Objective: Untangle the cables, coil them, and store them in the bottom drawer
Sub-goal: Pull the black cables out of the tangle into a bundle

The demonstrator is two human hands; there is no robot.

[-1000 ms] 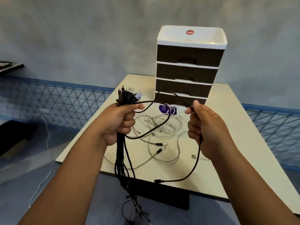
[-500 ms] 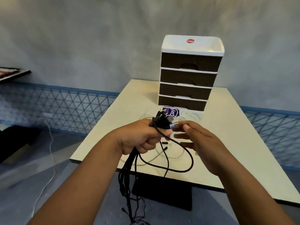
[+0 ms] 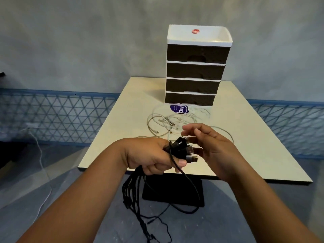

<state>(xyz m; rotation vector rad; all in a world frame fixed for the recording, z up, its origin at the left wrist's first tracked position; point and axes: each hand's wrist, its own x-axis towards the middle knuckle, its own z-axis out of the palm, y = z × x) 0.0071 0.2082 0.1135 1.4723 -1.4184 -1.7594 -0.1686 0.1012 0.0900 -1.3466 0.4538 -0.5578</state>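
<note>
My left hand (image 3: 154, 156) is curled tight round the bundle of black cables (image 3: 182, 149), gripping just below the plugs, which fan out toward three o'clock. My right hand (image 3: 210, 146) sits just beside those plugs with its fingers loosely bent and spread, fingertips at the plug ends; I cannot tell whether it pinches one or only touches. Below my left fist the black cords hang slack past the near edge of the table (image 3: 263, 137) toward the floor at six o'clock, one strand looping wide to the right.

At twelve o'clock from my hands, a loose tangle of white cables (image 3: 168, 120) lies on the table, part of it over a round purple label (image 3: 178, 108). Beyond it stands the drawer unit (image 3: 194, 67), its bottom drawer (image 3: 190, 99) shut.

These cords look light and limp, likely to snag on each other. I judge the stiff plugs the best place to take hold, drawing one cord out at a time while the fist keeps the rest together.
</note>
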